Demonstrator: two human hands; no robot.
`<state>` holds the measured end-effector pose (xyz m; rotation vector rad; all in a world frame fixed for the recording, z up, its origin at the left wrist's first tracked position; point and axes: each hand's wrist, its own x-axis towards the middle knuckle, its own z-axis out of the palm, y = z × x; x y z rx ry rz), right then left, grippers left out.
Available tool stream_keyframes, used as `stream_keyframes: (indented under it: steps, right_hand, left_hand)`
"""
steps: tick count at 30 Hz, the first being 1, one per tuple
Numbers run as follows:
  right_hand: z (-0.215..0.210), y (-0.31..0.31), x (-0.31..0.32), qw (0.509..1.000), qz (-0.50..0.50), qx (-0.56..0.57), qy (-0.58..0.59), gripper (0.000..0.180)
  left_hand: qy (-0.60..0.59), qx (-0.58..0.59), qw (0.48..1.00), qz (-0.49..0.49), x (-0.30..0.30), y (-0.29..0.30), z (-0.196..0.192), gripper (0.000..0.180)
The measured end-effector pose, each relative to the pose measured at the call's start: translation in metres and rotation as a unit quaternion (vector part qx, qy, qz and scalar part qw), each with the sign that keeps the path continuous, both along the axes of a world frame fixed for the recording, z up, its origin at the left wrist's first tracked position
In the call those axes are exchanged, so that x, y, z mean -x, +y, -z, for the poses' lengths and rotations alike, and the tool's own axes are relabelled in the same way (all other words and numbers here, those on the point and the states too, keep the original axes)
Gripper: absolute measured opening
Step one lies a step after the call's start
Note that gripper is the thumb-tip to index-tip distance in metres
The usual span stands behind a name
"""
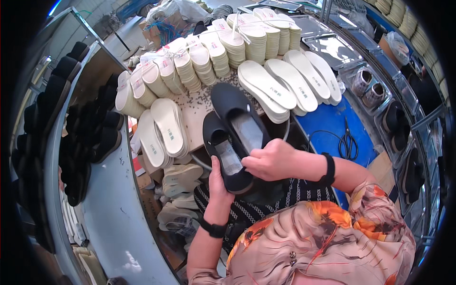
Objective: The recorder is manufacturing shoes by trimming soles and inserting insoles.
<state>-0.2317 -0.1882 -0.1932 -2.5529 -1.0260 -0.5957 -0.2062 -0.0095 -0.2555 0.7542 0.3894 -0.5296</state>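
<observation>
Shoes (232, 135) — two black, held together above the desk (199, 118). Left hand (219, 183) closed under the heel, steadying; right hand (270, 159) closed over the openings, soles outward — linings exposed. Insoles (270, 85) stacked beyond.

Two black shoes (232, 137) in my fingers; one pair scissors (348, 141) right of my fingers; insole stacks uncountable.

She wears a loose short-sleeved blouse (323, 242) in pinkish beige printed with orange and dark leaves, over black-and-white patterned trousers (266, 199). A black band (328, 170) circles the right wrist, another (213, 229) the left.
</observation>
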Motion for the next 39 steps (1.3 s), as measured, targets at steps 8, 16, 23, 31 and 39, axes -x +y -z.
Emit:
stream_keyframes:
  steps: [8, 16, 23, 31, 39]
  right_hand:
    - [0.048, 0.012, 0.034, 0.913, 0.036, -0.081, 0.399, 0.06]
    - [0.026, -0.131, 0.127, 0.6, 0.204, -0.658, 0.406, 0.046]
    - [0.092, -0.232, 0.149, 0.658, 0.703, -0.163, 0.216, 0.053]
    - [0.149, -0.281, 0.137, 0.615, 0.701, -0.2, 0.3, 0.062]
    - [0.085, -0.216, 0.126, 0.491, 0.315, -0.784, 0.213, 0.054]
  left_hand:
    - [-0.157, -0.198, 0.967, -0.013, -0.027, 0.029, 0.096, 0.038]
    - [-0.402, -0.553, 0.73, -0.006, -0.023, 0.03, 0.024, 0.02]
    - [-0.367, -0.756, 0.48, 0.251, -0.037, -0.037, -0.015, 0.058]
    - [-0.408, -0.743, 0.474, 0.239, -0.049, -0.038, 0.018, 0.039]
    - [-0.529, -0.535, 0.635, 0.176, -0.016, 0.044, 0.008, 0.02]
